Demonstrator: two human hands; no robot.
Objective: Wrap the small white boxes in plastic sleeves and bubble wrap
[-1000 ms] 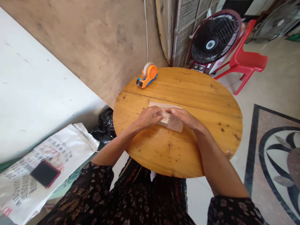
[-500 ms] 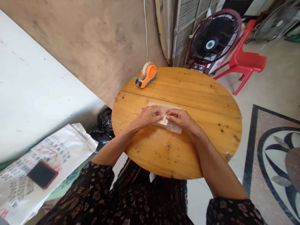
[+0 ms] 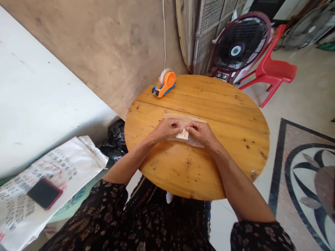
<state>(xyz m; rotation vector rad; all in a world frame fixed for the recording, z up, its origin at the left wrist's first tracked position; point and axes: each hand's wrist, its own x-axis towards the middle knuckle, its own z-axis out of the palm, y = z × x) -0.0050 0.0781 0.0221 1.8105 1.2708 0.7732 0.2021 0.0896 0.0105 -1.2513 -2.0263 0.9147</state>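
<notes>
On the round wooden table, a sheet of clear, bubbly-looking plastic wrap lies flat beneath both hands. A small cream-white piece with red print rests on it, too small to name exactly. My left hand has thumb and fingertips closed at this piece's upper left corner. At the upper right, my right hand pinches close to the same piece, its fingertips almost meeting the left ones. Fingers cover part of the piece and of the wrap. An orange tape dispenser stands near the far left edge.
The round table fills the middle. To the left, a printed white sack bears a dark phone, beside a black plastic bag. A fan and a red chair stand beyond the table.
My right hand has shifted slightly, and more of the cream-white piece's red-printed face shows. Both hands remain at the same spot, and the view has moved a little.
</notes>
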